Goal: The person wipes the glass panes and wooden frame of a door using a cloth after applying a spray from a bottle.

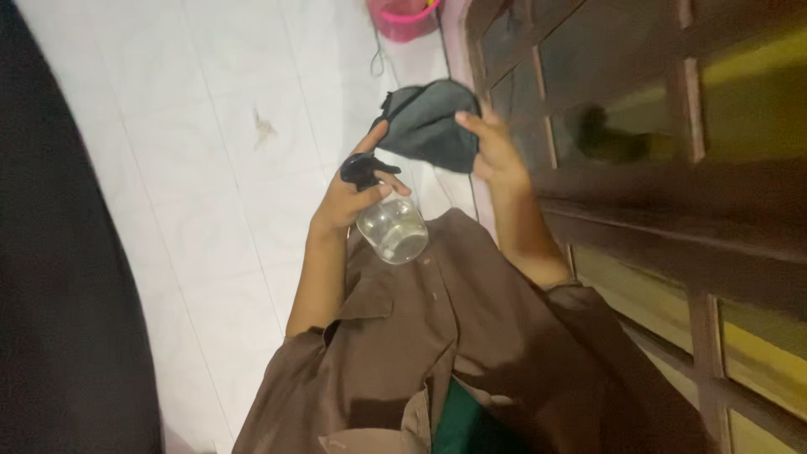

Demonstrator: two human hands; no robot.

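My left hand [346, 195] grips a clear spray bottle [392, 230] with a black trigger head [363, 168]; the bottle's round base points toward me. My right hand [496, 151] holds a dark grey cloth [427, 124], which hangs bunched between the two hands just above the bottle. The left thumb reaches up to the cloth's lower edge. Both forearms come out of the short sleeves of a brown shirt [437, 353].
A dark wooden window frame with glass panes [672, 168] runs along the right side, close to my right hand. White floor tiles [210, 168] spread to the left. A pink bucket [403, 17] stands at the top. A dark shape [59, 269] fills the left edge.
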